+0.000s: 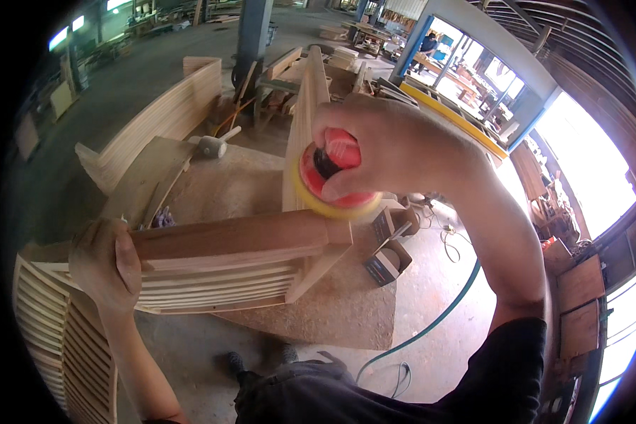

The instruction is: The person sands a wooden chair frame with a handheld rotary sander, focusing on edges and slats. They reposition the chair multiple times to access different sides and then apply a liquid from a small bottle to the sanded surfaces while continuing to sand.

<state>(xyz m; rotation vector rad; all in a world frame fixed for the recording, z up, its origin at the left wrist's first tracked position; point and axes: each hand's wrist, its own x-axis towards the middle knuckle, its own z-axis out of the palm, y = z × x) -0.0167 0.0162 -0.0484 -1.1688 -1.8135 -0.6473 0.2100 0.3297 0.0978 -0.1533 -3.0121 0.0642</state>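
My right hand (pixel 374 145) is wrapped round a red power sander (pixel 343 150) with a yellow pad. The sander is at the far right corner of a slatted wooden frame (pixel 233 240), where a long upright board (pixel 304 134) runs away from me; the pad's exact contact is hard to see because it is blurred. On the left, my left hand (pixel 106 265) grips the same frame's thick top rail, thumb on the near side and fingers over the top. Another slatted section (pixel 63 346) extends below and left of that hand.
A mallet (pixel 212 146) lies on the worktable (pixel 233 177) beyond the frame. Small open cardboard boxes (pixel 389 261) sit on its right side. A green hose (pixel 438 318) curves over the floor. Curved wooden pieces (pixel 155 116) stand behind on the left, near a steel column (pixel 253 56).
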